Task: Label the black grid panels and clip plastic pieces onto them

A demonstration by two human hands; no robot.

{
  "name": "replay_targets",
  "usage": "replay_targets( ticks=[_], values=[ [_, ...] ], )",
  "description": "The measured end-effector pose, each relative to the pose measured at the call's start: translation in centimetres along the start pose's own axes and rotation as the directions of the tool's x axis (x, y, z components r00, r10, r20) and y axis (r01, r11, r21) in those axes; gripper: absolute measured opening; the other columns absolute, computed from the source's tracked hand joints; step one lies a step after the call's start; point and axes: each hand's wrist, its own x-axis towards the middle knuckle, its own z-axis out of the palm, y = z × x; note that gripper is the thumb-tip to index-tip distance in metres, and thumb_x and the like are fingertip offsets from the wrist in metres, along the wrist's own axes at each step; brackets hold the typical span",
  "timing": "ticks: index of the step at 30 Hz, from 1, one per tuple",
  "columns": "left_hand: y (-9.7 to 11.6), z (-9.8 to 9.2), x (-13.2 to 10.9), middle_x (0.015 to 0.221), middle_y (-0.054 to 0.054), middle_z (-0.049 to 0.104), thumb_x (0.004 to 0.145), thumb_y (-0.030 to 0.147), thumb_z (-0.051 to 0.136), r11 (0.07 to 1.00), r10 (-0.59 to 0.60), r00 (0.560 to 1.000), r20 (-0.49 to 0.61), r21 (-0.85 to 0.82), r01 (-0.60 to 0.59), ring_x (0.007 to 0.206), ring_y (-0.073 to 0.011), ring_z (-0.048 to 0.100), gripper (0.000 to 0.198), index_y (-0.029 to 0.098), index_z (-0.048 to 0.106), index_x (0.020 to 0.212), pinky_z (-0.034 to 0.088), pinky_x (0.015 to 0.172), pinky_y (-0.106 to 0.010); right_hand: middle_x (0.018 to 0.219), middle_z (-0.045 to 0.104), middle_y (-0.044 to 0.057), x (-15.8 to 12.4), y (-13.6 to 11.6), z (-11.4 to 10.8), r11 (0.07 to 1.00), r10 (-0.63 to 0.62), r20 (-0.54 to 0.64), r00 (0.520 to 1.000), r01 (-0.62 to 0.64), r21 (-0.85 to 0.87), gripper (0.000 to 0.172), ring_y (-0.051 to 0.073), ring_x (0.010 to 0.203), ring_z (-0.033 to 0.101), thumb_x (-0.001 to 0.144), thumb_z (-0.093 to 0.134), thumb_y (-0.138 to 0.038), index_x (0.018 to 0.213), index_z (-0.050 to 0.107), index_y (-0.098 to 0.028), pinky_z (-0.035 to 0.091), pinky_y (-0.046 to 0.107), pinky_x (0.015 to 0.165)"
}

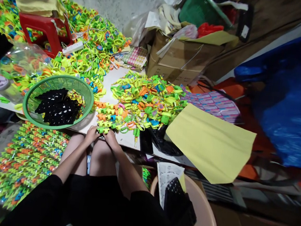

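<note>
Both hands meet at the table's front edge, above my knees. My left hand [92, 134] has its fingers closed at the left end of a short row of green plastic toy pieces [103, 130]. At the right end of the same row, my right hand [110, 139] is closed too. Something dark shows under the row between the hands; its shape is hard to make out. Just beyond lie neat rows of orange, yellow and blue toy pieces [110, 113]. A loose heap of similar pieces [149, 97], some with watch-like straps, spreads behind them.
A green basket [27, 107] with black pieces stands left. A red stool [46, 24] rises among more toys. Right are a yellow sheet [211, 143], a black phone-like slab [146, 141] and a cardboard box [179, 57]. A large tub [207, 213] sits beside me.
</note>
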Motion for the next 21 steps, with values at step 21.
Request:
replay_targets(
  ticks=[21],
  values=[
    [1.4,0.8,0.4,0.101,-0.008,0.067,0.078,0.028,0.067,0.999,-0.045,0.992,-0.116,-0.027,0.042,0.102,-0.0251,0.056,0.026,0.019,0.071,0.101,0.046,0.09,-0.036,0.123,0.056,0.015,-4.5,7.6,-10.3,0.853,0.144,-0.244,0.959,-0.246,-0.461,0.036,0.025,0.106,0.055,0.091,0.042,-0.014,0.125,0.055,-0.016,0.048,0.029,0.075]
  ],
)
